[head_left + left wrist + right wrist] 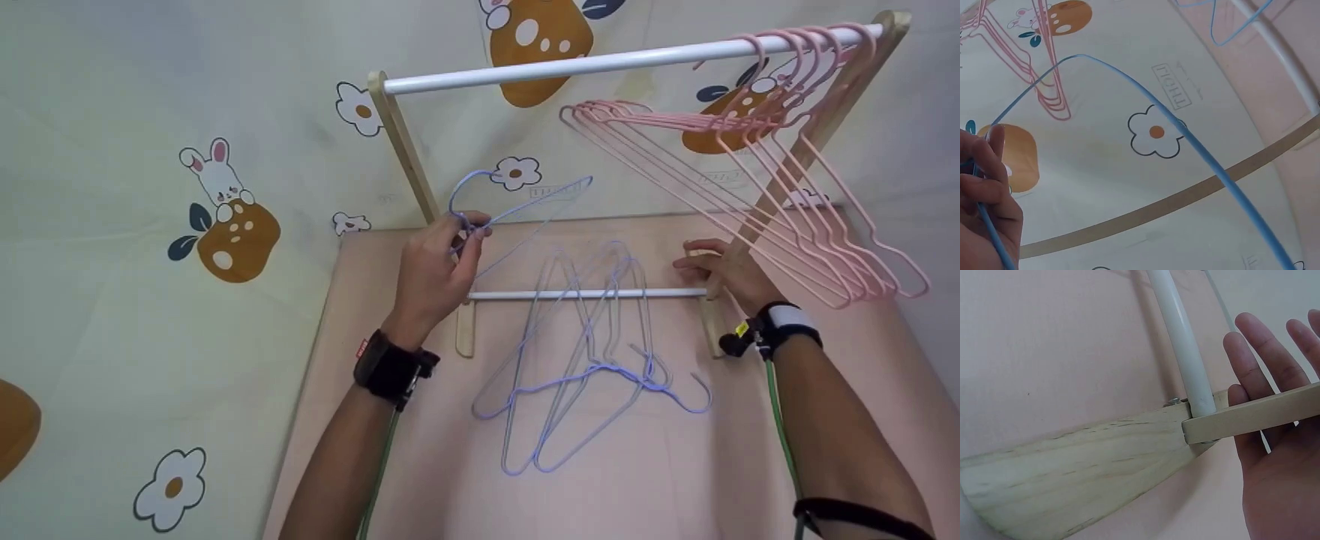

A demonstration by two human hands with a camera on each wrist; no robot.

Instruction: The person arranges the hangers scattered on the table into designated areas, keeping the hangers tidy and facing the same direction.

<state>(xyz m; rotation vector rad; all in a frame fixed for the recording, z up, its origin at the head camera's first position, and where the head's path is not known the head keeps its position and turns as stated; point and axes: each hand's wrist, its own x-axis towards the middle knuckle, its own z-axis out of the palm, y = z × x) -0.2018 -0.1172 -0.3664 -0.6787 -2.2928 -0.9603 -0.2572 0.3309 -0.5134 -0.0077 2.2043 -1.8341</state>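
Note:
My left hand [435, 262] pinches a thin blue wire hanger [1202, 150] near its neck, its hook up beside the rack's left wooden post [405, 146]. At the rack's other side, my right hand [750, 283] is at the foot of the right wooden post [1264, 409]. In the right wrist view its fingers stretch out behind that post, near the lower white rail [1185, 343]. Several more blue hangers [619, 367] lie in an overlapping pile on the table in front, some reaching past the lower rail.
Several pink hangers [675, 120] hang bunched at the right end of the upper white bar [562, 69]. The table [600, 510] has a pale pink cover. A patterned wall covering [112, 315] rises behind and to the left.

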